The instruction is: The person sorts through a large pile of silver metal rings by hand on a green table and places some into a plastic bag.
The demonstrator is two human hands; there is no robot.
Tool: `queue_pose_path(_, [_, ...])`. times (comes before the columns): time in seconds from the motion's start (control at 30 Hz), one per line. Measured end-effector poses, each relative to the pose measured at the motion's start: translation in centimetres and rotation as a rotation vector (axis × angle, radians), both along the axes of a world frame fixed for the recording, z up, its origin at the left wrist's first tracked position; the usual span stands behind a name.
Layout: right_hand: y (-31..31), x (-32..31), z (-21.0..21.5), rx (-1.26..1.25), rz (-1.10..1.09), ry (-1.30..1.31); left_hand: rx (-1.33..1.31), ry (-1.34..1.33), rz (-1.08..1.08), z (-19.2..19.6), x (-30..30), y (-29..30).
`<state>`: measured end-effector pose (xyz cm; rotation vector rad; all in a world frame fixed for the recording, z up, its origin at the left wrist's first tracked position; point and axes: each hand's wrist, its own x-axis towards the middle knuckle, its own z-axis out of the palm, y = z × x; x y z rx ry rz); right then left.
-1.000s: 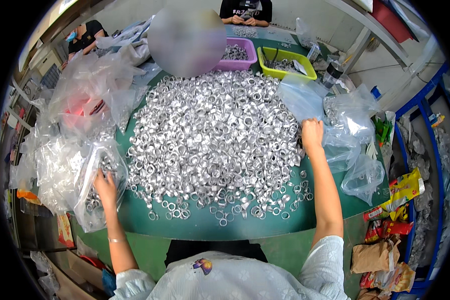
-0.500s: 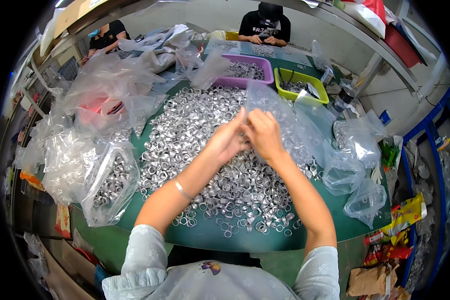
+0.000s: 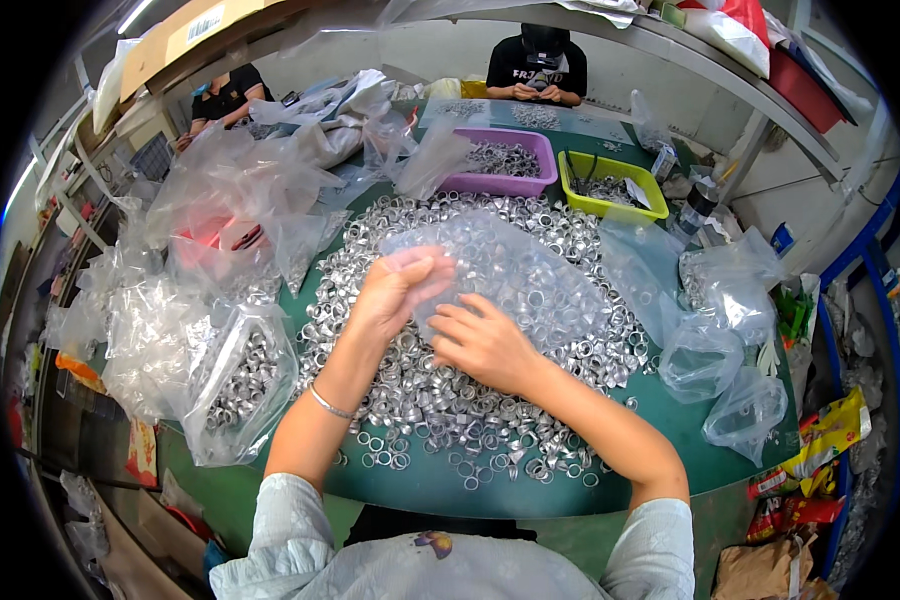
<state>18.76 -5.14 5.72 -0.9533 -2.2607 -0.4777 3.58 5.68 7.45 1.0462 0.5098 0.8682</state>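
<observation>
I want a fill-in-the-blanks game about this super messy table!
1. Near the left hand and right hand, a clear bag is over lots of small silvery ____.
2. The bracelet is on the ____ wrist.
3. The table is ____.
4. The tub beside the yellow-green tub is ____.

Missing words: rings; left; green; purple.

Green table (image 3: 670,432) under heaped metal rings (image 3: 480,410), clear bags (image 3: 150,330), purple bin (image 3: 510,186).
</observation>
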Motion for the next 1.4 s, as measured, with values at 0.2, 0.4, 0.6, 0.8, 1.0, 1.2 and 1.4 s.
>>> queue_pose_path(0.2, [-2.8, 8.0, 1.5, -0.481, -0.206, 1.142, 0.294, -0.156, -0.319, 2.3, -4.9, 1.3])
queue_pose_path(0.4, [0.1, 5.6, -2.0, -1.355, 0.612, 1.378, 0.329, -0.307, -0.762, 6.4, -1.9, 0.2])
queue_pose_path(0.6, [-7.7, 1.3, -1.4, -1.588, 0.744, 1.08, 0.499, 0.019, -0.5, 9.4, -0.6, -0.9])
queue_pose_path(0.8, [-11.9, 3.1, 0.5, -1.166, 0.208, 1.619, 1.035, 0.67, 0.658, 5.3, -2.2, 1.2])
queue_pose_path(1.0, [-10.7, -0.5, -0.8, -0.568, -0.287, 1.729, 1.177, 0.631, 0.248, 0.2, 0.2, -16.7])
queue_pose_path(1.2, [-10.6, -1.5, 0.2, -0.545, -0.233, 1.529, 1.076, 0.557, 0.155, -0.7, 0.8, -20.2])
queue_pose_path(1.4, [-12.6, -1.7, 3.6, -0.428, -0.011, 1.184, 0.765, 0.474, 0.107, 1.2, -0.4, -17.7])
